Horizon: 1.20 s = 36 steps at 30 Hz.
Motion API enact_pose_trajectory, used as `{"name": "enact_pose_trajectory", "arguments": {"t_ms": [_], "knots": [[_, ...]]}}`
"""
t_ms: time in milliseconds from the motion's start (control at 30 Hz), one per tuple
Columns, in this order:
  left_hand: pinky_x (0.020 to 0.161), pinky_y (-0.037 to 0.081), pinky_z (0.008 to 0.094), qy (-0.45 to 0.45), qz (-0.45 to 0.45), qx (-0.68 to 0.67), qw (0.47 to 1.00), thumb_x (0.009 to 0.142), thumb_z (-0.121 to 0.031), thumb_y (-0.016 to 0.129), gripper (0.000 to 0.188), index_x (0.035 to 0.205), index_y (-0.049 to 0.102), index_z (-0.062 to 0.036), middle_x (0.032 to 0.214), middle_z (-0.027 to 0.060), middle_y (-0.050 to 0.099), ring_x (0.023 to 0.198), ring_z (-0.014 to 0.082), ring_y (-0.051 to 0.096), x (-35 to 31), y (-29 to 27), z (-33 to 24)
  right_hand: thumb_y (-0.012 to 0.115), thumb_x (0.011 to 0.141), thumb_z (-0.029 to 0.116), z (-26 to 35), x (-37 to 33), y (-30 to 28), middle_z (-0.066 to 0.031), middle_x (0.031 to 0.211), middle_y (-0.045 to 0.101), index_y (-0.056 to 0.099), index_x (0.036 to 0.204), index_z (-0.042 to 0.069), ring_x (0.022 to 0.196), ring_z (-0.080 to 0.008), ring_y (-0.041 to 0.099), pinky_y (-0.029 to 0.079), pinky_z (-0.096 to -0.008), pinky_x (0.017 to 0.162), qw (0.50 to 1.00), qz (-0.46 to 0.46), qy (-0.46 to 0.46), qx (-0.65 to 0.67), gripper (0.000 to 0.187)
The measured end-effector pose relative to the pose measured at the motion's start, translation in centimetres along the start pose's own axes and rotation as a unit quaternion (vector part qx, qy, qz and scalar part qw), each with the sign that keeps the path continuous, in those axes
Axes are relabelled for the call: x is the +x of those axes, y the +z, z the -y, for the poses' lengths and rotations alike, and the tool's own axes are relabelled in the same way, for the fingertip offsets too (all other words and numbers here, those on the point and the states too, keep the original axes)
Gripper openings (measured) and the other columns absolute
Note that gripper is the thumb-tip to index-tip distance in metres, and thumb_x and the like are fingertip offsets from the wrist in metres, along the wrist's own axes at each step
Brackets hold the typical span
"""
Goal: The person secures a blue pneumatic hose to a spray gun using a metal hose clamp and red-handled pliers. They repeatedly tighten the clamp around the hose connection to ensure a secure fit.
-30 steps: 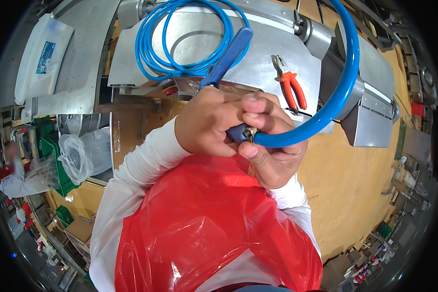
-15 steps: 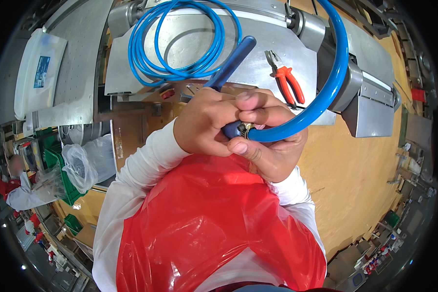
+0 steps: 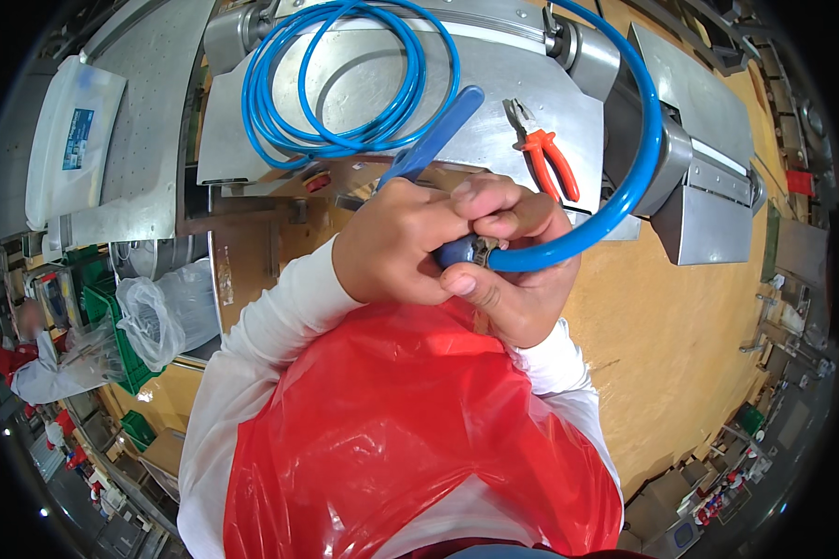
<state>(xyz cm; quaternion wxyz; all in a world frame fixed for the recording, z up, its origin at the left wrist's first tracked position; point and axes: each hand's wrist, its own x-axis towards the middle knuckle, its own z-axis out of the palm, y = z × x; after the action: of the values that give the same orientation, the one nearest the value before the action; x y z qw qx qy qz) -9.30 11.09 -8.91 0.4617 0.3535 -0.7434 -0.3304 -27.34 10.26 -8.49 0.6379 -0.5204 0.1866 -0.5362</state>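
My left hand (image 3: 391, 244) is closed around a dark blue fitting (image 3: 456, 251) with a rounded end. A long blue handle (image 3: 446, 121) sticks up from behind its knuckles; whether it joins the fitting is hidden. My right hand (image 3: 531, 289) curls around the end of a thick blue hose (image 3: 625, 191), thumb below and fingers above. Where hose and fitting meet, a small metal hose clamp (image 3: 486, 249) sits between both hands. Orange-handled pliers (image 3: 543, 154) lie on the metal surface beyond the right hand, touched by neither.
A loose coil of thinner blue hose (image 3: 284, 107) lies on the metal worktop (image 3: 503, 74). At left, a translucent plastic tub (image 3: 75, 140) stands on a metal table, above a green crate (image 3: 126, 340) and a clear plastic bag (image 3: 172, 307). Another person's white sleeve (image 3: 47, 373) shows far left.
The blue handle has tipped lower and toward me, and the fitting and clamp have shifted slightly right. The hose loop has moved a little left. Both hands keep their hold.
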Motion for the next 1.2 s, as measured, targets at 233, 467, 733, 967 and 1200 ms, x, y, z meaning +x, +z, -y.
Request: {"name": "enact_pose_trajectory", "arguments": {"t_ms": [233, 467, 733, 967, 1200], "knots": [[0.069, 0.059, 0.0319, -0.129, 0.074, -0.053, 0.987, 0.074, -0.013, 0.075, 0.036, 0.107, 0.078, 0.0006, 0.090, 0.0092, 0.081, 0.071, 0.0277, 0.078, -0.6, -0.4, -0.9, 0.097, 0.075, -0.001, -0.9, -1.0, -1.2, -0.0195, 0.133, 0.066, 0.066, 0.117, 0.000, 0.122, -0.0256, 0.067, 0.056, -0.0400, 0.103, 1.000, 0.015, 0.025, -0.003, 0.053], [0.063, 0.052, 0.0349, -0.071, -0.001, -0.161, 0.984, 0.082, -0.010, 0.086, 0.016, 0.090, 0.074, -0.0027, 0.079, 0.0099, 0.074, 0.067, 0.0268, 0.072, -0.3, -0.5, -1.1, 0.089, 0.082, -0.001, -0.2, -0.8, -0.8, -0.0232, 0.145, 0.060, 0.061, 0.143, -0.004, 0.138, -0.0316, 0.058, 0.051, -0.0418, 0.112, 0.998, 0.060, 0.009, 0.013, 0.067], [0.045, 0.047, 0.0339, 0.105, 0.027, -0.528, 0.842, 0.089, -0.006, 0.078, 0.029, 0.072, 0.055, -0.0057, 0.056, 0.0078, 0.056, 0.044, 0.0204, 0.054, 0.8, -3.5, 1.1, 0.081, 0.087, -0.003, 1.6, 0.3, 1.0, -0.0230, 0.133, 0.069, 0.071, 0.126, -0.005, 0.119, -0.0306, 0.070, 0.055, -0.0383, 0.103, 0.990, 0.064, -0.055, -0.111, 0.041], [0.042, 0.048, 0.0320, 0.175, 0.122, -0.599, 0.772, 0.091, -0.005, 0.074, 0.024, 0.077, 0.054, -0.0043, 0.057, 0.0054, 0.055, 0.041, 0.0172, 0.051, 1.9, -5.5, 1.9, 0.069, 0.104, 0.011, 3.3, -0.8, 1.7, -0.0237, 0.126, 0.070, 0.071, 0.120, -0.009, 0.112, -0.0312, 0.072, 0.058, -0.0428, 0.101, 1.000, -0.006, 0.029, -0.006, 0.026], [0.051, 0.051, 0.0295, 0.216, 0.218, -0.607, 0.733, 0.092, -0.011, 0.079, 0.023, 0.084, 0.057, -0.0073, 0.066, 0.0040, 0.061, 0.050, 0.0148, 0.058, 2.5, -6.4, 2.0, 0.073, 0.103, 0.030, 3.7, -1.4, 0.6, -0.0264, 0.124, 0.070, 0.070, 0.118, -0.011, 0.107, -0.0336, 0.075, 0.062, -0.0439, 0.098, 0.981, -0.027, 0.130, 0.140, 0.044]]}}
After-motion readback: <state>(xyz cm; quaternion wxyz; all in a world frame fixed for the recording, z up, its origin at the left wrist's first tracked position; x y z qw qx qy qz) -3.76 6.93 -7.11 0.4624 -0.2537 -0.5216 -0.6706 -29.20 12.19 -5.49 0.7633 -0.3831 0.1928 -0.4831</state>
